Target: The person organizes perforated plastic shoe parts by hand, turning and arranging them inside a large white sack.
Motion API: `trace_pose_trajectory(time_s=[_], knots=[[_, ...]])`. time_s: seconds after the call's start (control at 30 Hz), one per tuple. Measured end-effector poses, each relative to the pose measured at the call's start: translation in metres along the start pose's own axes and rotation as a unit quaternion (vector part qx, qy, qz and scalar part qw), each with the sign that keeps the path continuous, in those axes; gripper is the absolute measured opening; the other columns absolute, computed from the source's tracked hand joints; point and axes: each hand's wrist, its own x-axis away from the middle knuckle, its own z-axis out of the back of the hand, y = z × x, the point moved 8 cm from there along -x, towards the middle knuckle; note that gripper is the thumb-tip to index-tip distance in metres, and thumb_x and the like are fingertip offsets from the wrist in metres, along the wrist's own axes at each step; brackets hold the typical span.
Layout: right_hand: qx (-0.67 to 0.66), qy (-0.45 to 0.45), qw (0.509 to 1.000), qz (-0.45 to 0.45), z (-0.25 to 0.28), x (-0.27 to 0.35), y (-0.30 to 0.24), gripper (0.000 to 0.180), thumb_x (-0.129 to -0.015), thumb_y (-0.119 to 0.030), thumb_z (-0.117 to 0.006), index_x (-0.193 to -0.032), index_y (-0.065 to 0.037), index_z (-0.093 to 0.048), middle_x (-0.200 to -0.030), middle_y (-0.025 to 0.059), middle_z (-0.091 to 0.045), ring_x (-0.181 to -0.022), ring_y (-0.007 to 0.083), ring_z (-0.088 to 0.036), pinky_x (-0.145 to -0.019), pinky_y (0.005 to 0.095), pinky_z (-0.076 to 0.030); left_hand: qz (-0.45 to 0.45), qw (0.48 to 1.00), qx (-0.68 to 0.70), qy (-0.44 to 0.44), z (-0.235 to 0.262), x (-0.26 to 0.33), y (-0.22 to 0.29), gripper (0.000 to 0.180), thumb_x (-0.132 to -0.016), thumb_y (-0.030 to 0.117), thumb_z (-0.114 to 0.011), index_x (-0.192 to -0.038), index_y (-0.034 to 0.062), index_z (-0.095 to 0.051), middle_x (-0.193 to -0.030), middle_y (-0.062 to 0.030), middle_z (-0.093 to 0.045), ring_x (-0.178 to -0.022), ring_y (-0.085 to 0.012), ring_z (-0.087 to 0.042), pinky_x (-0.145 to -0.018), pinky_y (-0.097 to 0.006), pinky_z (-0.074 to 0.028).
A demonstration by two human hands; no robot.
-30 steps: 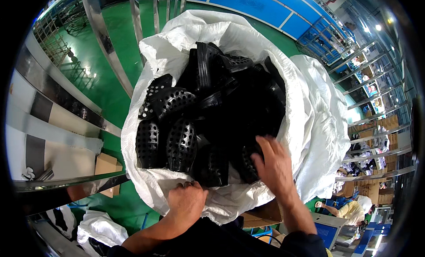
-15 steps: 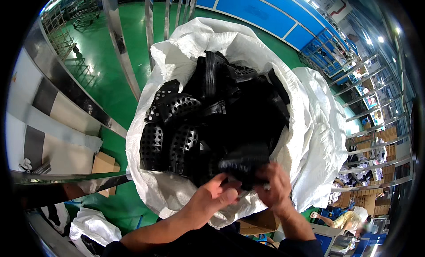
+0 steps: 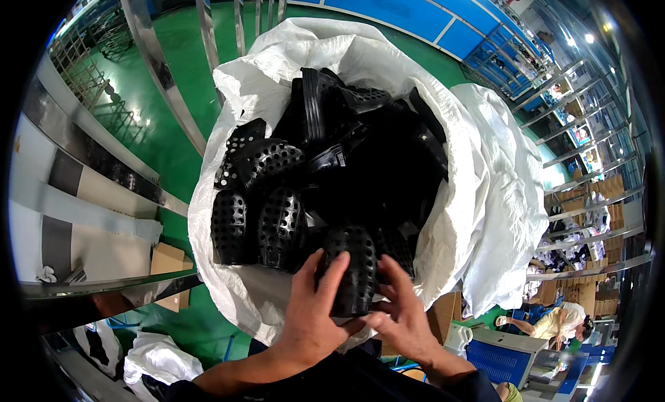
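Currently, the left hand (image 3: 315, 301) and right hand (image 3: 404, 313) are gripping one perforated black shell (image 3: 353, 267) from opposite sides.
The shell is sitting above the near side of an open white sack (image 3: 235, 291); apparently, one piece is being handled while many black pieces (image 3: 280, 225) are lying heaped inside, untouched. Just beside it, rightward, a second white sack (image 3: 497, 187) is bulging, contents hidden.

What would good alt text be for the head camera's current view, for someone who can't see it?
A person's left hand and right hand hold a black shoe dotted with holes at the near edge of an open white sack. More black shoes fill the sack, with metal bars and green floor around it.
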Motion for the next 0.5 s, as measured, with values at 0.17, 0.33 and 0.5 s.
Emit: trace_pose_trajectory(time_s=[0.17, 0.33, 0.5], knots=[[0.046, 0.081, 0.996, 0.008, 0.026, -0.004, -0.003, 0.1, -0.08, -0.025, -0.086, -0.156, 0.0, -0.028, -0.146, 0.0204, -0.045, -0.128, 0.0301, -0.054, -0.107, 0.0409, -0.048, -0.043, 0.989, -0.142, -0.022, 0.008, 0.018, -0.006, 0.08, -0.077, 0.015, -0.083, -0.147, 0.003, -0.044, -0.145, -0.0273, -0.041, -0.127, -0.0426, -0.051, -0.102, -0.047, -0.05], [0.001, 0.116, 0.99, 0.073, 0.04, 0.0, -0.027, 0.091, -0.089, -0.033, -0.077, -0.157, 0.001, -0.026, -0.145, 0.0208, -0.046, -0.133, 0.0302, -0.051, -0.109, 0.0424, -0.046, 0.055, 0.911, -0.39, -0.122, 0.001, 0.034, -0.063, 0.025, -0.08, 0.009, -0.067, -0.103, -0.0019, -0.069, -0.098, -0.0199, -0.068, -0.085, -0.0347, -0.069, -0.066, -0.041, -0.057], [0.148, 0.037, 0.987, 0.05, 0.002, -0.023, 0.022, 0.086, -0.095, -0.034, -0.067, -0.157, 0.005, -0.021, -0.146, 0.0286, -0.046, -0.131, 0.032, -0.053, -0.109, 0.0392, -0.044, -0.009, 0.938, -0.335, -0.09, -0.022, 0.032, -0.087, 0.015, -0.078, 0.01, -0.065, -0.09, 0.003, -0.07, -0.074, -0.0143, -0.066, -0.068, -0.0313, -0.068, -0.058, -0.041, -0.054]])
